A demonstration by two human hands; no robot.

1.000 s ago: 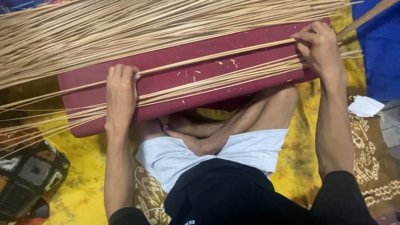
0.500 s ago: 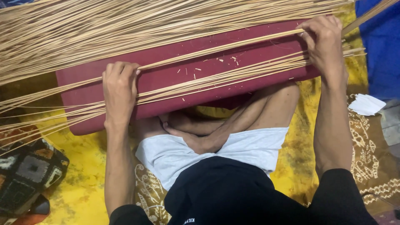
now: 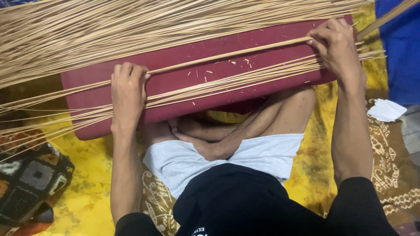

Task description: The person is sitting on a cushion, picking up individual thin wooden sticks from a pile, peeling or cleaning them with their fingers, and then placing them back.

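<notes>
A maroon board point(image 3: 205, 94) lies across my crossed legs. A large spread of long thin bamboo sticks point(image 3: 131, 30) covers its far side and beyond. A smaller bunch of sticks point(image 3: 245, 76) runs along the near half of the board. One thicker stick point(image 3: 227, 54) lies apart between the two groups. My left hand point(image 3: 127, 89) rests palm down on the sticks at the board's left part, fingers curled onto the single stick's end. My right hand point(image 3: 334, 46) grips that stick's other end and presses on the near bunch.
A yellow patterned cloth point(image 3: 87, 188) covers the floor. A patchwork cushion point(image 3: 30, 183) sits at the lower left. A folded white paper point(image 3: 387, 109) lies at the right near blue fabric point(image 3: 402, 52). Small wood chips dot the board.
Both hands have slid slightly along the board with the single stick, the right hand shifting a little leftward; the stick now lies clear of the far pile.
</notes>
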